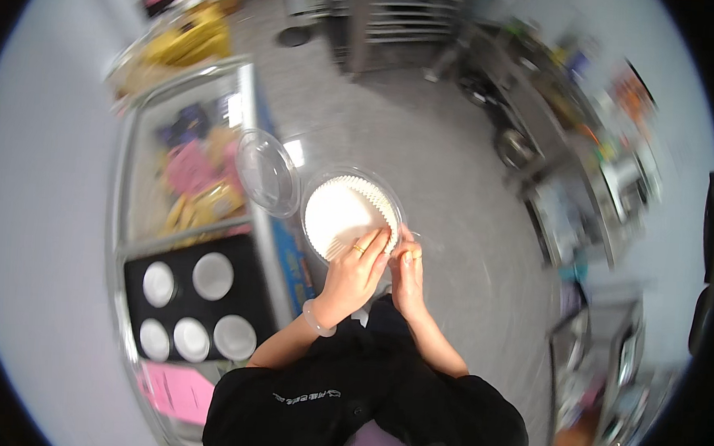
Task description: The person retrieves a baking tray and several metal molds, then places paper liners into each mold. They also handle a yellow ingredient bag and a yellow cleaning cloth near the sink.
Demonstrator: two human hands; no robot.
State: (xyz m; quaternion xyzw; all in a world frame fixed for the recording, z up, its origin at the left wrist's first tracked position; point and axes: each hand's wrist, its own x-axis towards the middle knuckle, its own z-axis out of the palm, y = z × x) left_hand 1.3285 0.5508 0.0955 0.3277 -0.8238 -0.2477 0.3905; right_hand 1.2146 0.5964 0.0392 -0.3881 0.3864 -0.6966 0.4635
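In the head view a round clear plastic container (368,174) with a hinged lid (269,173) is held over the floor in front of me. A white pleated paper liner (339,216) lies inside it. My left hand (359,265) wears a ring and has its fingers inside the liner, against the pleated wall nearest my right hand. My right hand (410,274) grips the container's rim from outside, at its lower right. The lid stands out to the left, above the edge of the glass-topped chest freezer.
Several round white cups sit on a black tray (180,298) on the chest freezer (126,180) at left, near a pink sheet (178,392). Yellow bags (191,38) lie at the far end. A metal rack (413,20) stands ahead; steel worktables (570,149) line the right wall.
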